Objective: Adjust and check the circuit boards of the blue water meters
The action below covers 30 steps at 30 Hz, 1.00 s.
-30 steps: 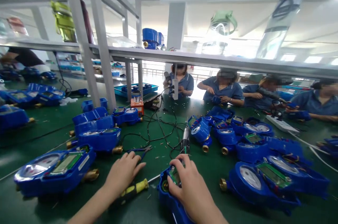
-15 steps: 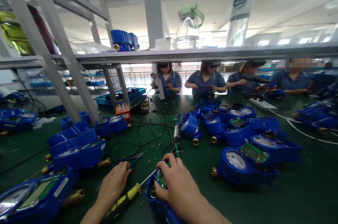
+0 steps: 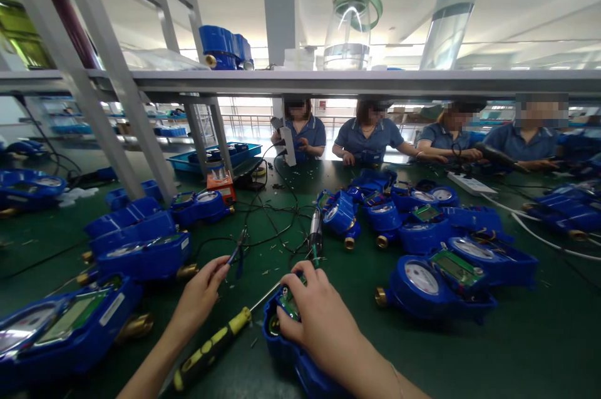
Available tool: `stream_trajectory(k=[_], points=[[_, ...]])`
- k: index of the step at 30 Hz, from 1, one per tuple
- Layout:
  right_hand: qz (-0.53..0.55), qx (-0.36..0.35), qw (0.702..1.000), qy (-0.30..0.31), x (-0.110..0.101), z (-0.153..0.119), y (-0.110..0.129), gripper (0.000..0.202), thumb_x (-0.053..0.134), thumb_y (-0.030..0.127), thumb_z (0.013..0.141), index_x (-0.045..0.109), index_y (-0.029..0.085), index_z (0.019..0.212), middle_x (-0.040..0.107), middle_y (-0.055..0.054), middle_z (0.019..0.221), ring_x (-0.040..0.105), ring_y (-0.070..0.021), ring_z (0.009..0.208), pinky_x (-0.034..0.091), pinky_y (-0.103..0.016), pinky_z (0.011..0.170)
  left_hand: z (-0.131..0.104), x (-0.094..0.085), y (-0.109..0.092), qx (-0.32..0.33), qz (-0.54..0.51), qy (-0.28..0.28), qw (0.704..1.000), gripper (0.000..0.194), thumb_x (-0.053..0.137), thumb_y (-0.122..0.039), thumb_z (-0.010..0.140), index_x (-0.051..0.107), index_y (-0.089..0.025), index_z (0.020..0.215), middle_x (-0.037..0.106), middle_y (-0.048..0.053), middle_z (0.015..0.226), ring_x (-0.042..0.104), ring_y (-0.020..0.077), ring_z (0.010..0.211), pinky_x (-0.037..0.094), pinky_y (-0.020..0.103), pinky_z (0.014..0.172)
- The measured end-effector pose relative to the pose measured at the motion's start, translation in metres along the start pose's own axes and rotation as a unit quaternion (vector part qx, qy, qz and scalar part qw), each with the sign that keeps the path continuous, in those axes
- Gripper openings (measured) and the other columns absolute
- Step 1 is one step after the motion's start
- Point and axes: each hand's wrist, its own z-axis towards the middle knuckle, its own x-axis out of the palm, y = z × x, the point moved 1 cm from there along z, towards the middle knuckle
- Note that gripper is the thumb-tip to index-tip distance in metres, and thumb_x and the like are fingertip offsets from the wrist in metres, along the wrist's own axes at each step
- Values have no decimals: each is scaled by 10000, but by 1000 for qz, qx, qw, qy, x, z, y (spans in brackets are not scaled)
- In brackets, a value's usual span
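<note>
My left hand [image 3: 201,291] has its fingers closed on the handles of blue-handled pliers [image 3: 238,253], whose jaws point away from me. My right hand [image 3: 326,321] is wrapped over a blue water meter [image 3: 300,371] at the front of the table, thumb and fingers around a small green circuit board [image 3: 290,304] in its housing. Much of that meter is hidden under the hand. Between my hands lies a yellow-and-black screwdriver [image 3: 216,341], its shaft reaching toward the meter. Beyond my right hand is a black-and-silver pen-like tool [image 3: 315,233] with a green tip.
Blue meters with brass fittings stand on the left [image 3: 61,330] and right [image 3: 436,280]. Black cables [image 3: 267,217] and cut bits litter the green table. Metal posts [image 3: 110,86] carry a shelf [image 3: 300,81] with bottles. An orange box [image 3: 220,186] stands behind; several co-workers sit opposite.
My left hand has raised the pliers and turned their jaws to point farther away. My right hand stays on the meter. The view has tilted down slightly; one co-worker opposite has stretched an arm sideways.
</note>
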Motion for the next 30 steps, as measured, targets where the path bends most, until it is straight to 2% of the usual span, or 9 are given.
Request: stream_trajectory(k=[5, 9, 14, 17, 20, 22, 26, 28, 30], points=[[2, -9, 1000, -8, 2, 0, -1, 307, 625, 282, 871, 644, 209, 1168, 549, -119, 1244, 577, -280, 1062, 520, -464, 937, -9, 7, -14, 96, 39, 46, 994, 438, 399, -502, 935, 609, -228, 1205, 670, 68, 1107, 626, 247, 1035, 508, 359, 909], [0, -12, 1000, -9, 2, 0, -2, 327, 626, 284, 873, 633, 206, 1191, 543, -114, 1249, 570, -275, 1076, 517, -459, 942, -11, 14, -17, 144, 92, 93, 981, 350, 445, -413, 916, 670, -262, 1138, 676, 49, 1043, 635, 235, 990, 491, 331, 866], [5, -20, 1000, 7, 0, 0, -3, 321, 620, 293, 896, 614, 195, 1201, 531, -108, 1255, 562, -257, 1101, 503, -433, 967, -11, 7, -13, 121, 151, 106, 975, 325, 436, -386, 912, 702, -281, 1066, 674, 34, 1006, 649, 226, 903, 481, 309, 773], [14, -25, 999, 13, -1, 2, -6, 301, 599, 292, 918, 601, 204, 1205, 512, -105, 1275, 560, -243, 1115, 487, -421, 987, -18, -2, -15, 102, 172, 106, 974, 366, 398, -431, 938, 684, -269, 1098, 635, 50, 1111, 624, 225, 969, 473, 310, 825], [26, -35, 999, 21, 0, 6, -10, 274, 574, 298, 934, 600, 212, 1193, 505, -106, 1277, 571, -237, 1100, 481, -420, 989, -33, -10, -19, 98, 187, 122, 970, 420, 382, -521, 946, 683, -259, 1075, 623, 56, 1103, 599, 226, 997, 465, 308, 857], [35, -42, 998, 24, 1, 8, -13, 265, 562, 302, 940, 601, 209, 1185, 508, -105, 1262, 578, -235, 1091, 475, -419, 994, -47, -10, -20, 107, 198, 141, 964, 399, 454, -556, 915, 678, -274, 1087, 625, 52, 1069, 588, 241, 1004, 466, 309, 830], [56, -52, 997, 18, 0, 12, -19, 255, 562, 298, 919, 613, 221, 1157, 519, -89, 1237, 580, -224, 1097, 465, -398, 1008, -68, -8, -18, 121, 221, 144, 957, 346, 541, -443, 885, 641, -255, 1159, 597, 74, 1050, 576, 273, 996, 469, 327, 789], [67, -56, 996, 14, 0, 14, -21, 264, 569, 289, 895, 619, 226, 1146, 530, -81, 1221, 582, -217, 1099, 467, -384, 1005, -72, -16, -15, 114, 224, 132, 959, 350, 478, -403, 911, 621, -237, 1185, 578, 78, 1058, 595, 242, 901, 467, 313, 743], [74, -56, 996, 12, -1, 16, -23, 280, 575, 280, 873, 622, 227, 1143, 542, -77, 1212, 580, -215, 1109, 464, -381, 1012, -75, -34, -16, 110, 218, 114, 963, 404, 414, -435, 935, 590, -227, 1234, 565, 72, 1085, 601, 196, 814, 461, 294, 722]])
